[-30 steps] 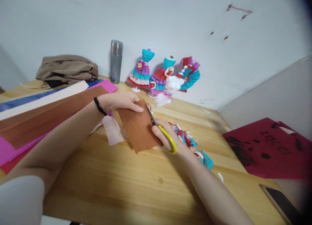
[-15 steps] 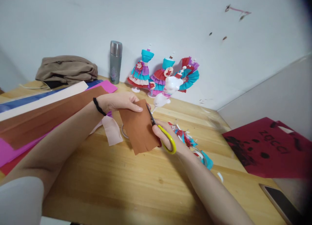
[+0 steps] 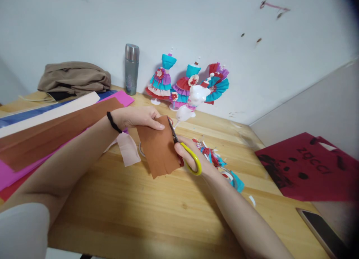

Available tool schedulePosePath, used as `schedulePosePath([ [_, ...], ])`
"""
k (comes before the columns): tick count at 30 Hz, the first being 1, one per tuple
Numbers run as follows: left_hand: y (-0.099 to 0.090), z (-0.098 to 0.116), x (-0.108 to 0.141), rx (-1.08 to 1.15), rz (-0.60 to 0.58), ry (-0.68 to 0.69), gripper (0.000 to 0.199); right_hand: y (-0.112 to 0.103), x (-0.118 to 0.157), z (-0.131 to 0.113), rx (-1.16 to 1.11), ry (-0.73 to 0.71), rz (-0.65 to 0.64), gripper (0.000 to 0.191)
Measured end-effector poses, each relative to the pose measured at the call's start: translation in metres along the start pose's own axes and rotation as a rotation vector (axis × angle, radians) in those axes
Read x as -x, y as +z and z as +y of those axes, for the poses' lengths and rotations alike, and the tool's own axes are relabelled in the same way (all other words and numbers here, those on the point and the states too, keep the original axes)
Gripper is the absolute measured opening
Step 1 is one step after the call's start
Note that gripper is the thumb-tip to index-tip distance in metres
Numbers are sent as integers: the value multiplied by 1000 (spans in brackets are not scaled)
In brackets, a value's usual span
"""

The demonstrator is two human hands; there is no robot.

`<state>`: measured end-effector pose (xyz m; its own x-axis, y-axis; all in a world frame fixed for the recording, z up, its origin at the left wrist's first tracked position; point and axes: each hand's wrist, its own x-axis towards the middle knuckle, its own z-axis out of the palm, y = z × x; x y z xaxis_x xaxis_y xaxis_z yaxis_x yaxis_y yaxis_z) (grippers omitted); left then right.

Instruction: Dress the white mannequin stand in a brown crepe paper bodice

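Left hand [image 3: 144, 117]: closed, pinching the upper edge of a brown piece of paper [image 3: 158, 148] between thumb and fingers. Right hand [image 3: 190, 148]: gripping the yellow-handled scissors [image 3: 198, 165], blades directed away from the body along the paper's right-hand edge. Whether the blades are parted cannot be told.

Risks, in my judgement: the scissor tip lies near the left thumb, so a long stroke or a slipped grip could nick it. The paper hangs without firm support, so it could buckle or swing, giving a crooked edge. Its lower edge is uneven; measuring from that side could carry the error over.

Just beside the left hand, toward the body, a pale pink piece [image 3: 128, 150] lies on the table [image 3: 126, 214]. Paper scraps [image 3: 210, 154] lie just beyond the right hand; an offcut dropped there could be lost among them. Beyond both hands stands a white figure [image 3: 198, 95], near enough for a forward-moving hand to knock. Farther out, a bottle [image 3: 131, 74] stands upright by the wall.
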<state>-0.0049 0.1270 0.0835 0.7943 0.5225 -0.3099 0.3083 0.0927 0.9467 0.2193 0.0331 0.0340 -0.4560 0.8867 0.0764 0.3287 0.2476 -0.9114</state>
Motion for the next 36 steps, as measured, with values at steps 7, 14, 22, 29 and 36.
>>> schedulePosePath([
  [7, -1, -1, -1, 5, -9, 3, 22, 0, -1, 6, 22, -19, 15, 40],
  [14, -1, 0, 0, -30, 22, 20, 23, 3, -4, 6, 75, -6, 85, 47],
  [22, 0, 0, 1, -45, 56, 11, 26, 3, -1, 4, 23, 56, 26, 45],
  [29, -1, -2, -1, -41, 30, 36, 24, 2, -2, -1, 16, -2, -15, 53],
  [36, -2, -4, -3, -60, 7, 46, 23, 2, -2, 0, 47, -62, -29, 45],
])
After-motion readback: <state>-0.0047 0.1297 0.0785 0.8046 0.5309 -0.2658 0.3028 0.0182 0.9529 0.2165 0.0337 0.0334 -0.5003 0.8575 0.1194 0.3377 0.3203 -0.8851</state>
